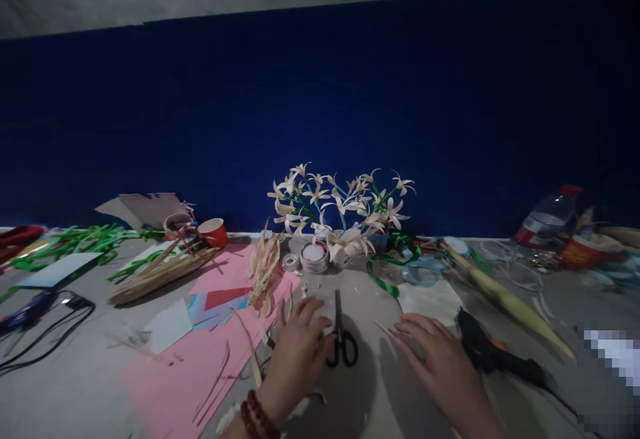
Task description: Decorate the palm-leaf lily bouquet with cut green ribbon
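Observation:
My left hand (303, 339), with a red bead bracelet (257, 415) at its wrist, hovers low over the table with fingers spread. Just right of it lies a pair of black-handled scissors (343, 345), blades pointing away from me; my thumb is close to the handles. Between the thumb and fingers of my right hand (434, 352) is a thin pale strip (384, 327), its tip sticking out to the left. Beyond both hands stand pale handmade flowers (345, 205) on green and light blue stems. A small round tub (314, 257) sits in front of them.
Dried husks (263, 262) and pink paper (185, 379) lie to the left, near a red cup (213, 232) and green strips (90, 245). A black glue gun (495, 355), a long yellowish husk (510, 299) and a plastic bottle (547, 219) are right. A blue panel (320, 105) rises behind.

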`<state>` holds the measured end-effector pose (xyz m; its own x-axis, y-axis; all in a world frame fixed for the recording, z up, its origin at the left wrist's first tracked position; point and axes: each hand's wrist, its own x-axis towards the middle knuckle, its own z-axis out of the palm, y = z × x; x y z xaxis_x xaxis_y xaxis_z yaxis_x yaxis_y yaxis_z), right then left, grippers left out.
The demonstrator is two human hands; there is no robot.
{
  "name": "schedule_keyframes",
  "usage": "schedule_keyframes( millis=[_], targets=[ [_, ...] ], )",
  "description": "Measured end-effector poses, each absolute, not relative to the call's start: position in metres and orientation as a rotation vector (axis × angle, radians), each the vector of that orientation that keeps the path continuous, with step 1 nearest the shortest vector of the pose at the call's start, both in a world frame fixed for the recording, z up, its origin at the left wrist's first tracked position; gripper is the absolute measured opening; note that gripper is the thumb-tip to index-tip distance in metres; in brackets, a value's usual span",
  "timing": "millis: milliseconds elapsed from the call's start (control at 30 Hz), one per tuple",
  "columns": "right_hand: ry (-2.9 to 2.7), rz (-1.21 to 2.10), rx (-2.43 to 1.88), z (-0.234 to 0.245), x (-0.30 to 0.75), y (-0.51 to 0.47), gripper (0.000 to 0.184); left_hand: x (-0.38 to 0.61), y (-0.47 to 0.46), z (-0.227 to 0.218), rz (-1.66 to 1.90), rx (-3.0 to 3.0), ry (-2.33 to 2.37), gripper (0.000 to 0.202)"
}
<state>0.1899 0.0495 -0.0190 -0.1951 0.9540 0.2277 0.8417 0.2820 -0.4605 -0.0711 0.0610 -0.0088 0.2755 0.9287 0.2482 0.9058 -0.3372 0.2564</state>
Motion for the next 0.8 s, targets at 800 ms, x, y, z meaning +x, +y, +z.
schedule_keyframes(
  millis=[800],
  targets=[
    [-2.273,0.240,-1.746,-0.018,0.187,0.170,0.019,-0.059,0.064,-0.029,0.219,2.362,1.765,0.059]
  ],
)
